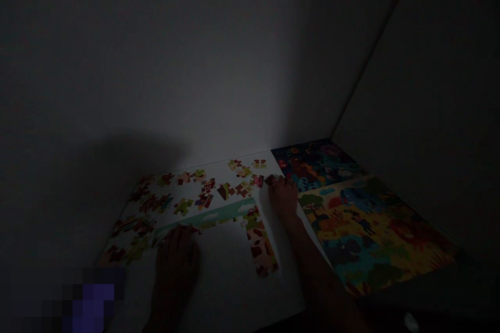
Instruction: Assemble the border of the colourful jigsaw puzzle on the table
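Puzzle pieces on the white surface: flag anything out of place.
The teal sky strip and the brown strip of joined puzzle pieces show a small white gap at their corner, so that join looks unfinished; the dim light limits detail.

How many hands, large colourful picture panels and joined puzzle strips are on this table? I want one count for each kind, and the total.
Hands (left, right): 2
Large picture panels (dark blue, yellow-green): 2
Joined L-shaped puzzle strip: 1
Total: 5
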### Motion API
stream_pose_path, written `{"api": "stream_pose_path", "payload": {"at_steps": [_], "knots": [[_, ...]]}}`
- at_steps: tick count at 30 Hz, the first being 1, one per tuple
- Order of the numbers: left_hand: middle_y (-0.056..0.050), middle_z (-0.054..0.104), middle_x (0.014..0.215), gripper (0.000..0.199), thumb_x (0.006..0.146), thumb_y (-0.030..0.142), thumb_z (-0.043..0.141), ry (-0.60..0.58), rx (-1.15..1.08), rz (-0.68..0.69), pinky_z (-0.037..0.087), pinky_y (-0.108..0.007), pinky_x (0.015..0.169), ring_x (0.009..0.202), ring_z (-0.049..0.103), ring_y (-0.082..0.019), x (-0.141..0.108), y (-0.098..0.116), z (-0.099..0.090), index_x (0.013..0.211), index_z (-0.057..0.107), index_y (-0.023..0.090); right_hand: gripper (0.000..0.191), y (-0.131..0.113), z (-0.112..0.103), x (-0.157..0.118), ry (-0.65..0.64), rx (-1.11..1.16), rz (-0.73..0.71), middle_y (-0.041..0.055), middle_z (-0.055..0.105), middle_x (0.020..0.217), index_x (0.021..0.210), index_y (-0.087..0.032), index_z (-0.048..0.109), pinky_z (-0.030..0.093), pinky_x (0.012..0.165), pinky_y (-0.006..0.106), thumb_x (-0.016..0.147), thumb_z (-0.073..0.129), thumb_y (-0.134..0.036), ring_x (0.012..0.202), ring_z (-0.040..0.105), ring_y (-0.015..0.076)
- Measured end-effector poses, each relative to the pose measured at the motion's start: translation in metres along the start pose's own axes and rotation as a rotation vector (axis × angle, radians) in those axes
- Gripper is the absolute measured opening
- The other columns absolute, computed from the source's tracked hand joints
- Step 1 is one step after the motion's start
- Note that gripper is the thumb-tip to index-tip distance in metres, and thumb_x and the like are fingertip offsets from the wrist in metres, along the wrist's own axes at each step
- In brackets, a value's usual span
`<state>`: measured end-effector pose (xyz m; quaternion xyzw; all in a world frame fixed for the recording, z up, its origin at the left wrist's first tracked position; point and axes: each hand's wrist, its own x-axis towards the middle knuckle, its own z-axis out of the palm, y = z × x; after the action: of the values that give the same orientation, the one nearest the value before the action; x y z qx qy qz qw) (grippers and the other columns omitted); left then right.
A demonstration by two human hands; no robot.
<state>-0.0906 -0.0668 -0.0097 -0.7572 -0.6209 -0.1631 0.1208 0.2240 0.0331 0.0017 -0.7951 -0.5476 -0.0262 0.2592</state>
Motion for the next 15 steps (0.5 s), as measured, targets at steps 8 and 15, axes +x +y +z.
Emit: {"api": "stream_pose_path", "payload": {"at_steps": [8, 15], "knots": [[-0.02, 0.055, 0.135, 0.046, 0.091, 0.027, 0.033, -0.014, -0.067, -0.053, 0.034, -0.058, 0.108, 0.133, 0.043, -0.036, 0.003, 0.007, -0.006, 0.131, 0.052, 0.015, 0.022, 0.011, 0.004, 0.006, -0.002, -0.021, -0.043, 0.0155, 0.067, 0.099, 0.095, -0.012, 0.066, 0.039, 0.089, 0.039, 0.086, 0.059, -0.031, 0.101, 0.054, 0.0288], [-0.026, 0.044, 0.144, 0.051, 0.092, 0.031, 0.034, 0.036, -0.105, -0.054, 0.032, -0.064, 0.108, 0.14, 0.035, -0.04, -0.002, 0.009, -0.004, 0.137, 0.047, 0.008, 0.021, 0.016, 0.002, 0.013, -0.048, 0.008, -0.066, 0.0145, 0.067, 0.098, 0.097, -0.009, 0.068, 0.039, 0.088, 0.034, 0.087, 0.058, -0.024, 0.1, 0.055, 0.0249]]}}
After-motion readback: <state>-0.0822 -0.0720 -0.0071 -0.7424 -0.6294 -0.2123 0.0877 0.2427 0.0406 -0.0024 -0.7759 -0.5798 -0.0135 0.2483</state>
